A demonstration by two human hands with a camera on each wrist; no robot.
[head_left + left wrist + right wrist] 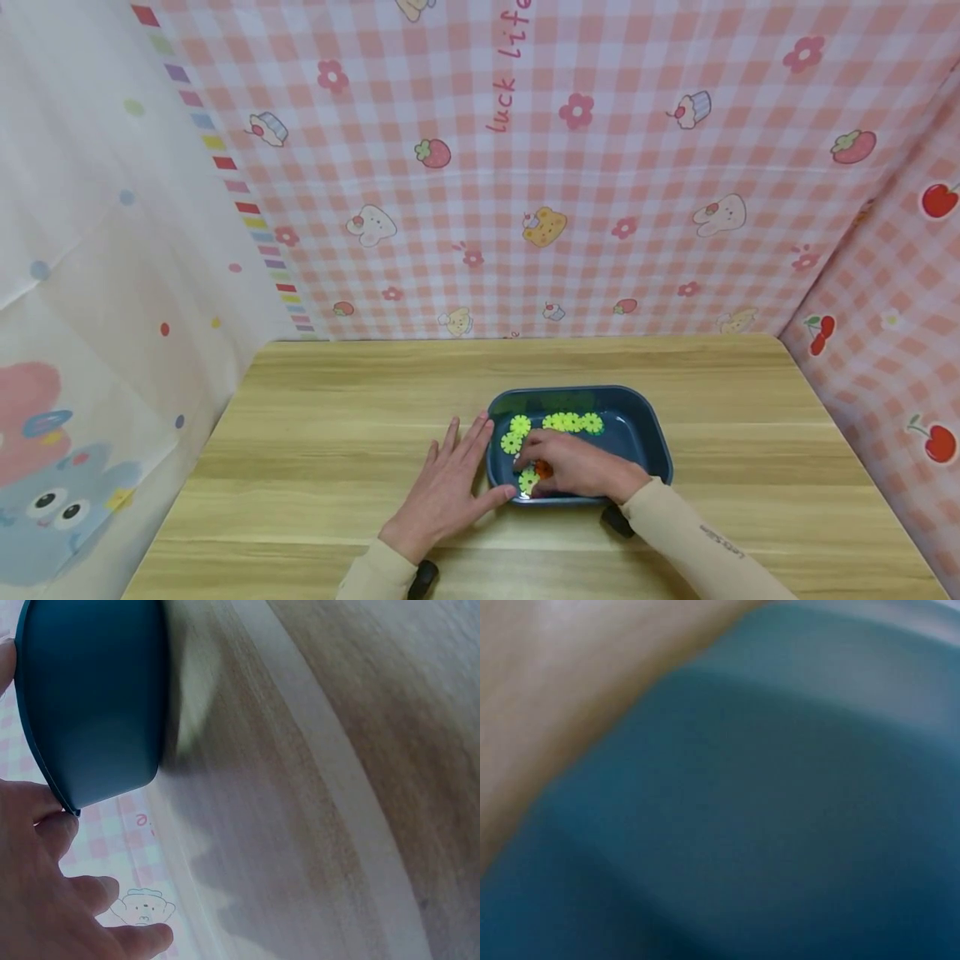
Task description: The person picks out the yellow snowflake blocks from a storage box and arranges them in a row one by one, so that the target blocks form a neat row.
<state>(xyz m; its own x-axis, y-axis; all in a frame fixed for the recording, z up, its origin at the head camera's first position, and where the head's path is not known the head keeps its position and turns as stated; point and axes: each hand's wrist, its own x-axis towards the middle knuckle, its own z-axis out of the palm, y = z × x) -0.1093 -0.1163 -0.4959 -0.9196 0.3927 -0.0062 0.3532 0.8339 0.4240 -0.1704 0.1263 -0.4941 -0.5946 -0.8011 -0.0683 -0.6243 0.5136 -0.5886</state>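
Observation:
A dark blue rectangular tray [633, 437] stands on the table, with several yellow-green notched plastic discs [566, 422] inside. My left hand [447, 492] lies at the tray's left end, fingers extended and touching the rim, thumb at the near corner. In the left wrist view, its fingertips rest along the rim of the tray's outer wall [97, 697]. Reaching into the left part of the tray, my right hand [577, 465] pinches an orange-red piece [543, 470], mostly hidden by the fingers. A yellow-green disc [528, 481] lies beside its fingertips. Blurred tray wall [742, 810] fills most of the right wrist view.
The wood-grain table [360, 417] extends around the tray. A pink checked cloth [480, 208] hangs behind its far edge, with a white printed cloth [150, 250] at the left and another checked cloth [892, 333] at the right.

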